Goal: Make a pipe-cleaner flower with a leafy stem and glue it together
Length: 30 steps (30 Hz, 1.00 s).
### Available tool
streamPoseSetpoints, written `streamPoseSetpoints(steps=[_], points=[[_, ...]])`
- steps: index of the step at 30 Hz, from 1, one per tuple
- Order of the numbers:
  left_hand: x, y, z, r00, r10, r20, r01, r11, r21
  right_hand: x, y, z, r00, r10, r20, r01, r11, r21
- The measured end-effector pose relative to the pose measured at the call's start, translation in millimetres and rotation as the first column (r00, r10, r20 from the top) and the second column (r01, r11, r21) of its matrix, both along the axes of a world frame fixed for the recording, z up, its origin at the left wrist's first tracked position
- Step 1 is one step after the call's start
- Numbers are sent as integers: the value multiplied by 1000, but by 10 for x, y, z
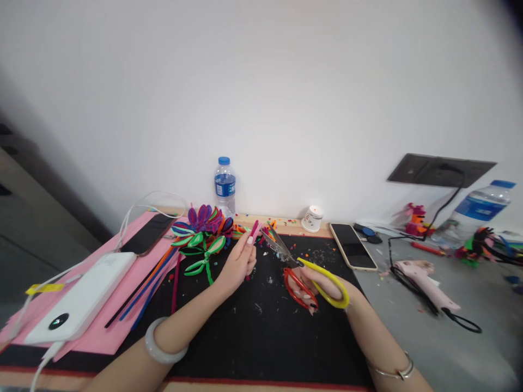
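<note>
Pinched upright in my left hand (241, 261) is a magenta pipe cleaner (255, 227), its upper end sticking out above the fingers. My right hand (312, 286) has its fingers through the loops of a pair of scissors (286, 253) with one yellow and one red handle. The blades are spread, and their tips point up and left, close to the pipe cleaner's upper end; whether they touch it I cannot tell. Left of my left hand lie pipe-cleaner flowers (204, 234) in purple, green and orange, with green leaves (204, 256) below them.
Pink paper (110, 310) at left carries a white power bank (84, 299), a dark phone (149, 234) and loose pipe cleaners (143, 291). A water bottle (225, 188) and paper cup (312, 219) stand by the wall. At right lie a phone (353, 246) and pink glue gun (427, 286).
</note>
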<state>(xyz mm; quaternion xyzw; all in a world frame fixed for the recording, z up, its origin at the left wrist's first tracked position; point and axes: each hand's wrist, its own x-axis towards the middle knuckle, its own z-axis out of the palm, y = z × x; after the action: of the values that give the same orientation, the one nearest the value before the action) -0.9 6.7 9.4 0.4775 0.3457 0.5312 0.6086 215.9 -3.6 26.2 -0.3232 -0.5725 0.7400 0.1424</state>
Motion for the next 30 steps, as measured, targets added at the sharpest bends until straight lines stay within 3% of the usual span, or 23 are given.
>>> streamPoseSetpoints(steps=[8,18,30], points=[[-29,22,2,1000,6,-7,-6,1000,-17,-22,7,43,996,68,-52,-68,998,3],[12,-30,-40,984,-33,-173,43,998,53,4,42,-96,991,54,-126,-52,998,18],[14,-99,43,946,-89,-313,131,985,113,-28,53,-45,983,-1,-185,7,1000,30]])
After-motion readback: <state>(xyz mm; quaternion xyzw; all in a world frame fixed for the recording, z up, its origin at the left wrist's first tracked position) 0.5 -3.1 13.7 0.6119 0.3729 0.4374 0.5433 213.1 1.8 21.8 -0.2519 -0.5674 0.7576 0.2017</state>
